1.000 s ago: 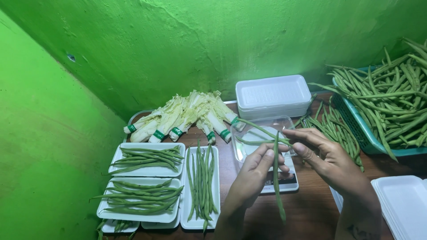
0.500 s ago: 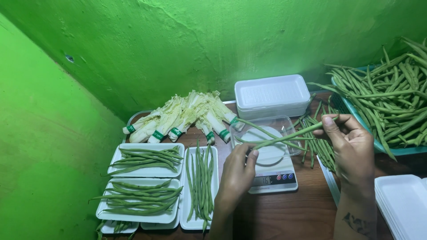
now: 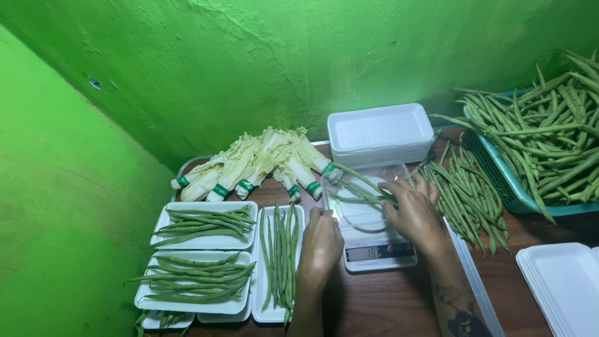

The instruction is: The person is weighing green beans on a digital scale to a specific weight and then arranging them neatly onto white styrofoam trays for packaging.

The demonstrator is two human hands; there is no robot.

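Head view: right hand [image 3: 412, 209] pinches green beans [image 3: 359, 187] into clear tub [image 3: 349, 212] on scale [image 3: 377, 253]; left hand [image 3: 321, 243] loosely curled, empty, beside scale.

Both forearms are bare, with no sleeves, gloves, watch or bracelets in view. The left hand [image 3: 321, 240] shows its back, knuckles and short nails, and no rings can be seen on it. The right hand [image 3: 412, 209] is likewise bare and without rings. A dark tattoo with leafy or floral shapes marks the right forearm near the bottom edge.
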